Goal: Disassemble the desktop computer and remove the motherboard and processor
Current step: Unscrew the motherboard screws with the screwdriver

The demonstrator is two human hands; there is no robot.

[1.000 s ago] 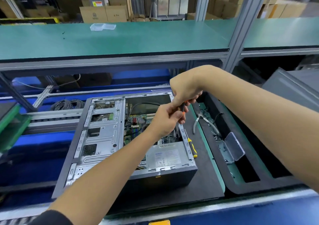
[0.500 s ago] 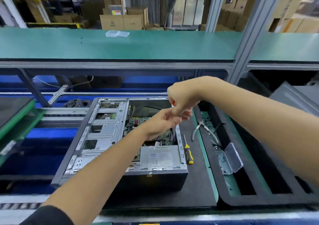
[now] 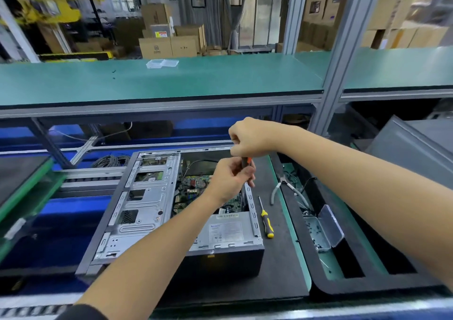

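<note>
Both hands meet above the open computer case (image 3: 157, 204): the right hand (image 3: 247, 137) clenches the top of a screwdriver (image 3: 245, 162) with an orange-and-black handle, and the left hand (image 3: 229, 178) grips the handle lower down, over the case's right wall. Inside that wall lies the motherboard (image 3: 193, 187). Right of the case, bare black mat holds a yellow-handled screwdriver (image 3: 266, 218) and pliers (image 3: 282, 187). Compared with half a second ago, the orange handle now shows between the hands.

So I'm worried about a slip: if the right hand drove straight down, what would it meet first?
Probably the left hand, gripping the same screwdriver just below the right hand; beneath lies the motherboard, though depth is unclear.
</note>
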